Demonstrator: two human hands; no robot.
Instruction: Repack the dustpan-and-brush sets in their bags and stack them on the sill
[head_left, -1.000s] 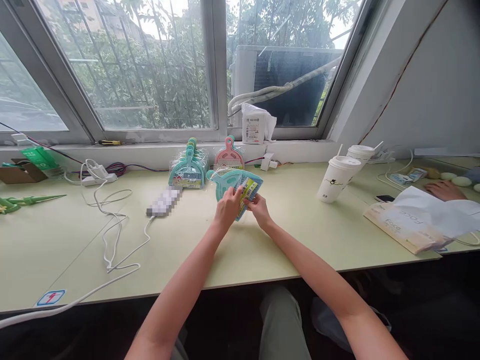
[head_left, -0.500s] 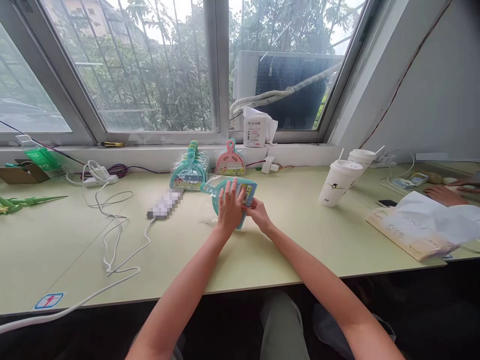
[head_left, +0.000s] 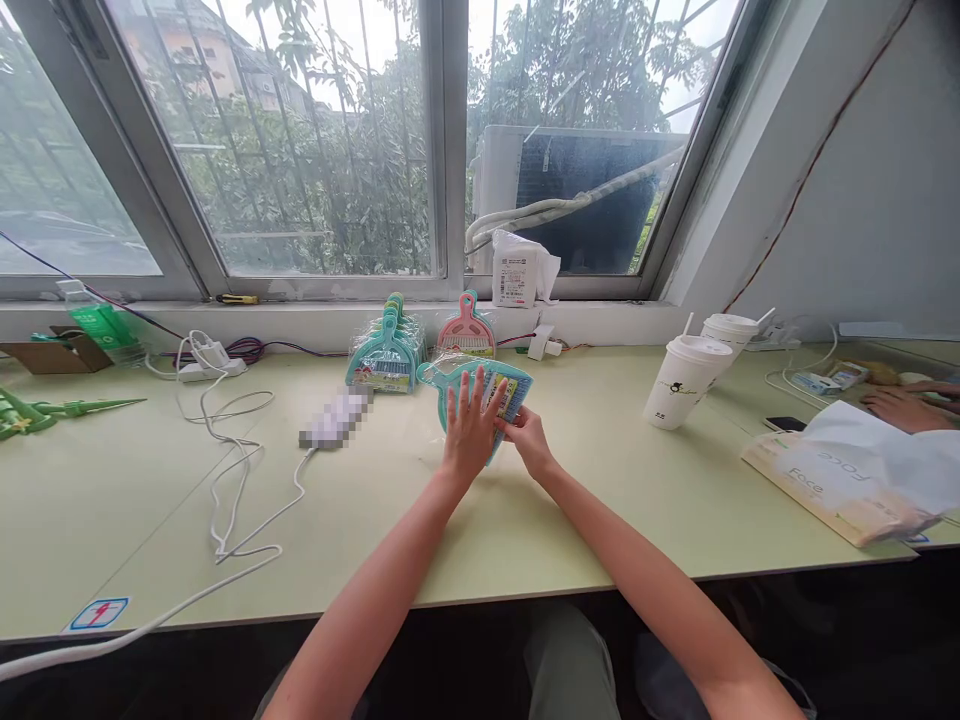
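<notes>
A teal toy-size dustpan and brush set [head_left: 436, 375] in clear plastic wrap is tilted in front of me, its handle pointing left. My left hand [head_left: 471, 425] lies across its face with fingers stretched out, covering part of the label. My right hand [head_left: 527, 440] pinches the set's lower right edge between thumb and fingers. Behind it stands a row of wrapped teal dustpan sets [head_left: 386, 355]. Beside that row, a pink dustpan set [head_left: 466, 325] leans near the wall.
White cups with straws [head_left: 686, 380] stand to the right, near a tissue pack [head_left: 840, 475] and another person's hand [head_left: 904, 408]. On the left, a white cable [head_left: 240, 450] runs over the table [head_left: 360, 540]. A blurred-out white object [head_left: 336, 420] lies near the middle.
The whole view has shifted slightly, with the scene sitting a little lower and further right. Both hands stay on the dustpan set, whose handle looks slightly higher against my left hand.
</notes>
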